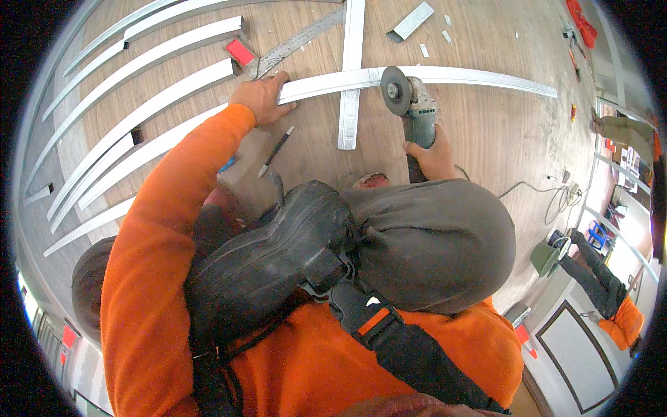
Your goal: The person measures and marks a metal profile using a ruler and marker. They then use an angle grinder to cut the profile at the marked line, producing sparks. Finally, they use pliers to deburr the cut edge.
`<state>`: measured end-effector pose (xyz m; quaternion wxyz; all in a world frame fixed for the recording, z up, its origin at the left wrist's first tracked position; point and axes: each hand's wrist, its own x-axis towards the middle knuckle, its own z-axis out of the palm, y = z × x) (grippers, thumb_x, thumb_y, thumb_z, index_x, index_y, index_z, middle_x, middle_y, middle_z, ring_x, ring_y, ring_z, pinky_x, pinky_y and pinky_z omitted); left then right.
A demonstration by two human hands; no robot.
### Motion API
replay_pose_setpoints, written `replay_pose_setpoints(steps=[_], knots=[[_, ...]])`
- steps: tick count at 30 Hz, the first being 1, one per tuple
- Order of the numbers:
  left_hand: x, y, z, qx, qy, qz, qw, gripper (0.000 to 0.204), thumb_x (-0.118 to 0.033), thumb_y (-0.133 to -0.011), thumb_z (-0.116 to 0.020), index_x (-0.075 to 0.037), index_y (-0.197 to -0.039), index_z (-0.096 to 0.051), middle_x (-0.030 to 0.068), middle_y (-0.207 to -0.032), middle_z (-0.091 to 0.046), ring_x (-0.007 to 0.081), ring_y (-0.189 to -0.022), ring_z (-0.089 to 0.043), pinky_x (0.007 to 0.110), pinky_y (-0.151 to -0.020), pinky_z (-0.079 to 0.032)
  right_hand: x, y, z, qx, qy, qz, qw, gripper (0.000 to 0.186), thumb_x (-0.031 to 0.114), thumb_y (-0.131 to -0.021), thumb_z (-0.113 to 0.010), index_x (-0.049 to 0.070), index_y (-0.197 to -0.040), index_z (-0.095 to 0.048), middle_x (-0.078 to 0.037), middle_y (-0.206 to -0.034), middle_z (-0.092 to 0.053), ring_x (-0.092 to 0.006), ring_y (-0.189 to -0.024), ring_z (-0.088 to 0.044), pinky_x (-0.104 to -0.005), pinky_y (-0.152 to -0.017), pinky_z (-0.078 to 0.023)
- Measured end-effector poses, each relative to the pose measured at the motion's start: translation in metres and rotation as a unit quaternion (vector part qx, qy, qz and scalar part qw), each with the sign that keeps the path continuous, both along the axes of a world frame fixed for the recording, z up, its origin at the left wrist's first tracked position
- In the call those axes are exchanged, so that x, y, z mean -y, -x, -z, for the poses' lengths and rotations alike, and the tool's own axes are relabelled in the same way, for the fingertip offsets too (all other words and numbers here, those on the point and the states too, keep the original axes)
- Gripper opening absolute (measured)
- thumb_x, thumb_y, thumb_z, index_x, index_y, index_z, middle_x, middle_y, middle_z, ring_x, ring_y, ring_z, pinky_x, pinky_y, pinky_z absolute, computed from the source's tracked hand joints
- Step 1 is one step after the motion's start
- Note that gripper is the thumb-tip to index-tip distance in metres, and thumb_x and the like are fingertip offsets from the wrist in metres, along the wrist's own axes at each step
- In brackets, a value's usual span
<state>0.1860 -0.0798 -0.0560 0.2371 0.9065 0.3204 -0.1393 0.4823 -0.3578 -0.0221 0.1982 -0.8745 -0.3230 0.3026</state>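
My left hand (pixel 264 97) grips a long silver metal channel (pixel 313 85) that crosses over a second channel (pixel 349 128) lying lengthwise on the wooden floor. My right hand (pixel 431 156) is closed around the grey body of an angle grinder (pixel 420 118), whose disc (pixel 394 90) is at the channel, to the right of the crossing; whether it touches cannot be told. Beside my left hand lie a steel square with a red handle (pixel 241 53) and a black-and-silver marker (pixel 276 152).
Several channels (pixel 160 97) lie at the left, an offcut (pixel 410 22) and small scraps above. A cord (pixel 521 184) runs to the right. A person in orange (pixel 622 323) is at the lower right, another person (pixel 625 132) at the upper right. A red bag (pixel 580 21) lies far right.
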Motion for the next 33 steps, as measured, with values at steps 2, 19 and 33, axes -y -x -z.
replay_pose_setpoints(steps=[2, 19, 33], knots=[[-0.001, 0.002, 0.003, 0.005, 0.005, 0.002, 1.0, 0.051, -0.048, -0.09, -0.067, -0.01, -0.121, -0.052, 0.0173, -0.105, -0.072, 0.0382, -0.094, -0.071, 0.05, -0.08, -0.056, -0.002, 0.004, 0.0, -0.022, 0.008, 0.012, 1.0, 0.07, 0.031, -0.071, -0.084, 0.001, -0.128, -0.057, -0.024, -0.113, -0.067, -0.04, -0.104, -0.067, -0.048, -0.088, -0.053], [-0.001, 0.003, 0.021, 0.055, -0.001, 0.009, 0.998, 0.053, -0.049, -0.088, -0.068, -0.007, -0.116, -0.051, 0.0196, -0.093, -0.071, 0.0408, -0.088, -0.07, 0.049, -0.076, -0.055, -0.013, 0.014, -0.006, -0.002, 0.001, 0.009, 1.0, 0.059, 0.022, -0.076, -0.081, -0.001, -0.125, -0.058, -0.017, -0.108, -0.069, -0.028, -0.097, -0.066, -0.0412, -0.085, -0.052], [-0.001, 0.002, 0.018, 0.013, -0.017, 0.009, 1.0, 0.054, -0.051, -0.091, -0.066, -0.008, -0.12, -0.052, 0.0204, -0.099, -0.072, 0.0412, -0.09, -0.071, 0.052, -0.077, -0.056, -0.021, 0.014, 0.001, -0.022, -0.019, 0.012, 1.0, 0.06, 0.022, -0.077, -0.081, 0.0, -0.127, -0.057, -0.018, -0.11, -0.069, -0.0293, -0.099, -0.067, -0.0419, -0.087, -0.052]])
